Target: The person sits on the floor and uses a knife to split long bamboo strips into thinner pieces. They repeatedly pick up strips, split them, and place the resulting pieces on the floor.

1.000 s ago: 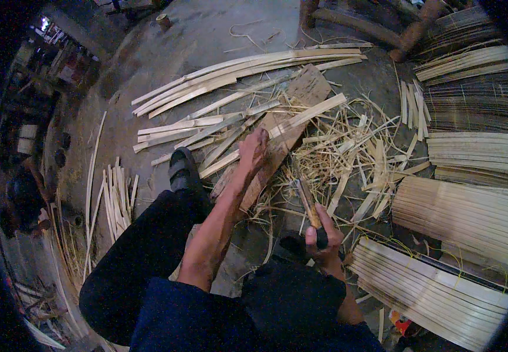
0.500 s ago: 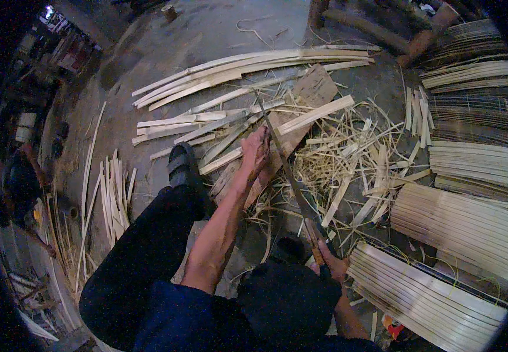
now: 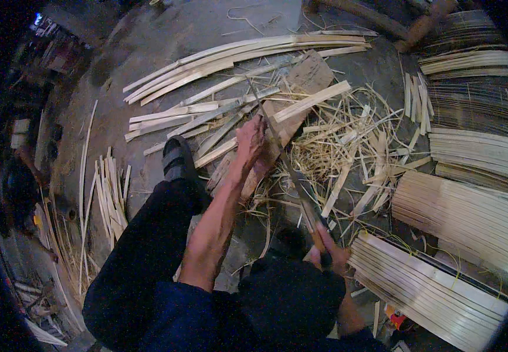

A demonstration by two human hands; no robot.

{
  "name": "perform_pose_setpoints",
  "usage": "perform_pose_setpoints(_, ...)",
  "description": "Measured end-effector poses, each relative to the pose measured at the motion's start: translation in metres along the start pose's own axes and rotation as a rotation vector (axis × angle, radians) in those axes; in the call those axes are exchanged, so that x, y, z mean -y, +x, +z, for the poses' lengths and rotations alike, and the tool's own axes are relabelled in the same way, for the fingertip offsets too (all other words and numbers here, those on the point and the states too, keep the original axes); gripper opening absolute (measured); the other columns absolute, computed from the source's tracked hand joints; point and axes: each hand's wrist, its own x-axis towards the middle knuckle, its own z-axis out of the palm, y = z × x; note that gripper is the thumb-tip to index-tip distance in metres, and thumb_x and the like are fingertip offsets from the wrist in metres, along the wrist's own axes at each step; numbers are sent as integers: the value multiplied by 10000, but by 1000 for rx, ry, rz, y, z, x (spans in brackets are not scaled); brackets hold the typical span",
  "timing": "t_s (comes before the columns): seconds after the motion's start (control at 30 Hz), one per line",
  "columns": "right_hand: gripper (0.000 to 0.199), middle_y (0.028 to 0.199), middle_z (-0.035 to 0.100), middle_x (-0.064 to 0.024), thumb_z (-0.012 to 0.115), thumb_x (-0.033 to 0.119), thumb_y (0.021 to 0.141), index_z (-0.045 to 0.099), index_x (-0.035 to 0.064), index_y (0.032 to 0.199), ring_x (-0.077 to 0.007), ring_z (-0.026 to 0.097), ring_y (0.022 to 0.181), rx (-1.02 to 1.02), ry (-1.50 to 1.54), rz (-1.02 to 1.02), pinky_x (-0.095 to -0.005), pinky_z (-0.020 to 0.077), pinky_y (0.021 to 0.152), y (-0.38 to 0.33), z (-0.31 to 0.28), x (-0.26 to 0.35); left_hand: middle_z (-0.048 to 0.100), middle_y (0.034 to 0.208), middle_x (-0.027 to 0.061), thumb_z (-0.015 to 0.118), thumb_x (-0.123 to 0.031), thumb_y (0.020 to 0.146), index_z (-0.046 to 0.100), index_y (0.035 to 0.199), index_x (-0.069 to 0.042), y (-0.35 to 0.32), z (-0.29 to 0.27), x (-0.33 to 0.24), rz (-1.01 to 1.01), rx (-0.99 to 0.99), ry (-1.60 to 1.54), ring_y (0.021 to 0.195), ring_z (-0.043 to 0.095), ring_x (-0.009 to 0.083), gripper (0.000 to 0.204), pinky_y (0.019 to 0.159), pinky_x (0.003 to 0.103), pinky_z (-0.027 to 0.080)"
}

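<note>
A pale strip of split bamboo (image 3: 314, 101) lies slantwise across a worn wooden board (image 3: 312, 73) on the floor. My left hand (image 3: 251, 136) is closed on this strip and presses it against the board. My right hand (image 3: 331, 249), low and right of the middle, grips the handle of a handsaw (image 3: 291, 169). Its long narrow blade points away from me and crosses the strip just right of my left fingers. Whether the teeth have cut into the strip is too blurred to tell. My sandalled foot (image 3: 179, 158) rests left of the board.
Long bamboo strips (image 3: 207, 67) lie beyond the board. Tangled shavings (image 3: 348, 141) heap to its right. Tied slat bundles (image 3: 424, 287) line the right side. More thin strips (image 3: 111, 193) stand left of my leg. Another person (image 3: 22, 182) is at the far left.
The view has shifted slightly, so the scene sits a little higher. Both hands and the saw keep nearly the same place at the bamboo strip.
</note>
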Motion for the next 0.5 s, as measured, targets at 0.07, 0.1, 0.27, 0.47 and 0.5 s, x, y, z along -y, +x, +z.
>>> perform_pose_setpoints(0.07, 477, 846, 668, -134, 590, 201, 852, 504, 39, 1292, -162, 617, 630, -56, -30, -45, -259, 474, 580, 56, 25, 3, 616, 889, 152, 438, -299, 924, 567, 1066, -61, 6, 0, 12, -53, 49, 30, 823, 583, 308, 305, 696, 407, 435)
perform_pose_setpoints(0.1, 484, 846, 667, -138, 594, 201, 847, 501, 30, 1290, -166, 618, 630, -81, -38, -69, -264, 474, 579, 66, 28, 6, 632, 846, 127, 424, -302, 940, 574, 1052, -61, 19, 4, 28, 0, 39, 150, 761, 597, 306, 305, 650, 413, 444)
perform_pose_setpoints(0.27, 505, 956, 663, -180, 596, 185, 845, 476, -1, 1299, -190, 649, 716, -382, -32, 210, -270, 491, 620, 2, 48, 10, 597, 814, 195, 455, -311, 913, 551, 993, -77, 4, 4, -21, 83, -98, -38, 810, 576, 378, 265, 656, 429, 406)
perform_pose_setpoints(0.47, 444, 1058, 645, -204, 576, 197, 870, 510, 5, 1265, -176, 669, 751, -59, 78, -69, -257, 501, 652, 14, 19, 0, 598, 788, 201, 426, -346, 933, 547, 970, -67, -9, -25, -25, 103, -62, -236, 752, 575, 409, 307, 606, 463, 399)
perform_pose_setpoints(0.5, 430, 970, 667, -174, 584, 225, 862, 540, 29, 1242, -195, 671, 720, -94, -16, -76, -295, 513, 645, 59, 43, -3, 598, 790, 202, 425, -348, 935, 543, 974, -63, -5, -19, 2, -22, 25, -432, 752, 573, 415, 311, 615, 467, 397)
